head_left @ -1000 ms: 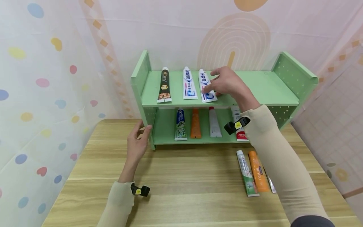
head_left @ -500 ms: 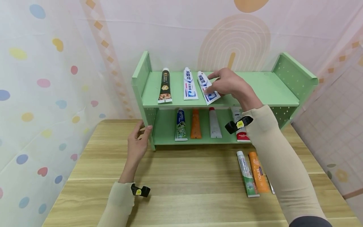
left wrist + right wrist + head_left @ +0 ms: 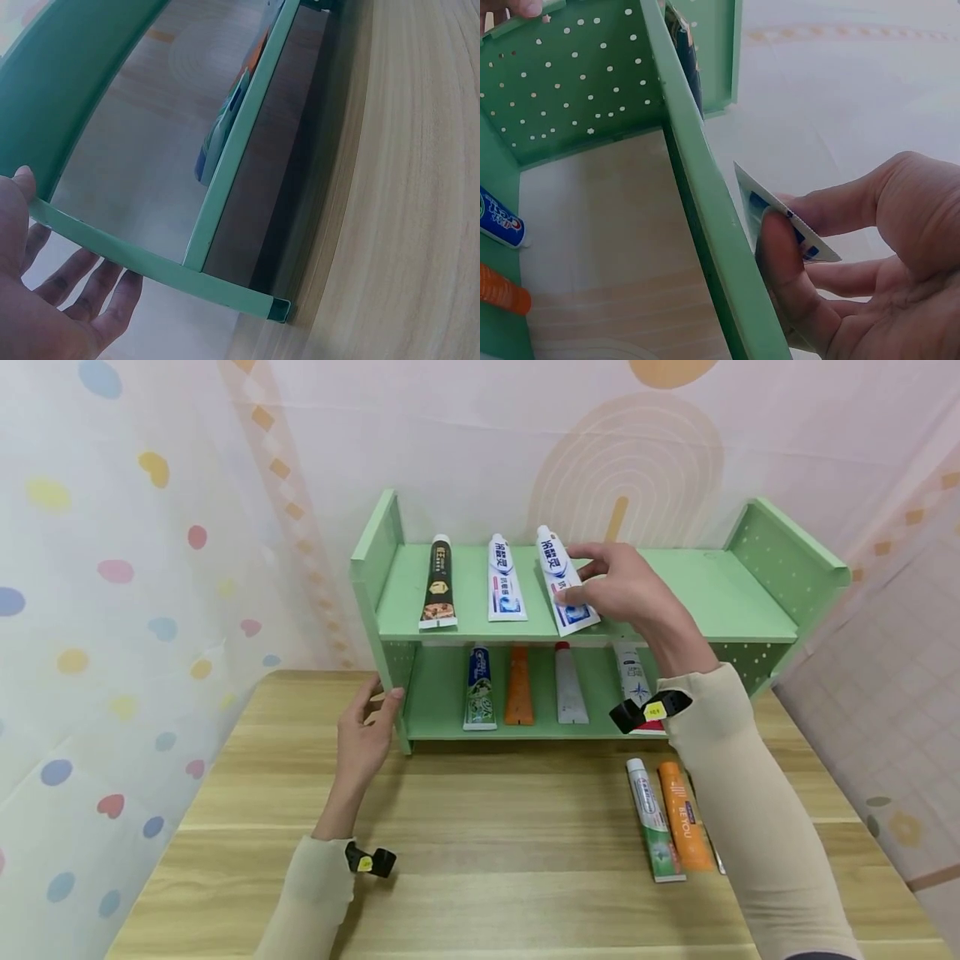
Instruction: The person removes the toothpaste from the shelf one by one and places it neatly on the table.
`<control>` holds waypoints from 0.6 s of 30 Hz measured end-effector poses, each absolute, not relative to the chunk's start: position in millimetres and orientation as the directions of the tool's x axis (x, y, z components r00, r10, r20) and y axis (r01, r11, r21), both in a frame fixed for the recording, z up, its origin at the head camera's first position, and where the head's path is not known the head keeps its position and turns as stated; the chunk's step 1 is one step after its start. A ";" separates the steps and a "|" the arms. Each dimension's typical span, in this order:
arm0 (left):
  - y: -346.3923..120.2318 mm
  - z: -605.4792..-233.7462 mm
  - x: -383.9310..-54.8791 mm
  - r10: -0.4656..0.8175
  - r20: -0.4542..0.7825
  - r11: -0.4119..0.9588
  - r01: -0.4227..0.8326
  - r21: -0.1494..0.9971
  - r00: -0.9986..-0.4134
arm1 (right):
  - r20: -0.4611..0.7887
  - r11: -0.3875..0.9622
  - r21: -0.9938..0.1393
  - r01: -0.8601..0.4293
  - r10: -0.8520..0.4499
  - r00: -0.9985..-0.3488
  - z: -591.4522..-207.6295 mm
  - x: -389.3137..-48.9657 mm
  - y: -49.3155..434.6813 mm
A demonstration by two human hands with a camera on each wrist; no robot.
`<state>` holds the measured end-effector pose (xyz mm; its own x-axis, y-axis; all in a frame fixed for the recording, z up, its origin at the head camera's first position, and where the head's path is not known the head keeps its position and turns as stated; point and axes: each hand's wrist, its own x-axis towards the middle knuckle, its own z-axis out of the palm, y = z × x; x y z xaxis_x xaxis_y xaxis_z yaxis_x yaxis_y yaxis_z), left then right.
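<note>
My right hand (image 3: 626, 583) pinches a white-and-blue toothpaste tube (image 3: 553, 558) near its flat end, over the top tier of a green two-tier shelf (image 3: 693, 602). The tube slants, cap toward the back; in the right wrist view its crimped end (image 3: 810, 238) sits between thumb and fingers beside the shelf's front edge. To its left lie a similar white tube (image 3: 504, 581) and a black tube (image 3: 439, 583). My left hand (image 3: 365, 735) grips the shelf's left side panel (image 3: 142, 255), thumb on one face and fingers on the other.
The lower tier holds a blue-green tube (image 3: 480, 689), an orange tube (image 3: 518, 687), a grey tube with a red cap (image 3: 570, 689) and a white-and-red tube (image 3: 632, 670). On the wooden table (image 3: 480, 843) lie a green-and-white tube (image 3: 654, 827), an orange tube (image 3: 686, 818) and another, mostly sleeve-covered.
The right hand has first swung the white-and-blue tube aslant, then raised its cap end and shifted it right, away from the similar tube. The left hand stays on the side panel.
</note>
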<state>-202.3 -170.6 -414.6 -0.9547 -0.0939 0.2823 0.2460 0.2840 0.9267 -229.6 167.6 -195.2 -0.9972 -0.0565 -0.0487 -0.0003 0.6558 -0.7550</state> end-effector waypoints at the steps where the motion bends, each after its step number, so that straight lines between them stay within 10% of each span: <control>1: -170.8 -414.6 -202.4 -0.094 0.283 0.286 0.246 0.926 -0.955 | -0.040 0.651 -0.759 -0.004 -0.053 -0.998 -195.9 -227.4 168.2; 18: -169.8 -413.7 -199.5 -0.075 0.280 0.271 0.251 0.929 -0.957 | 0.052 0.598 -0.800 -0.052 -0.017 -0.998 -208.0 -190.2 179.5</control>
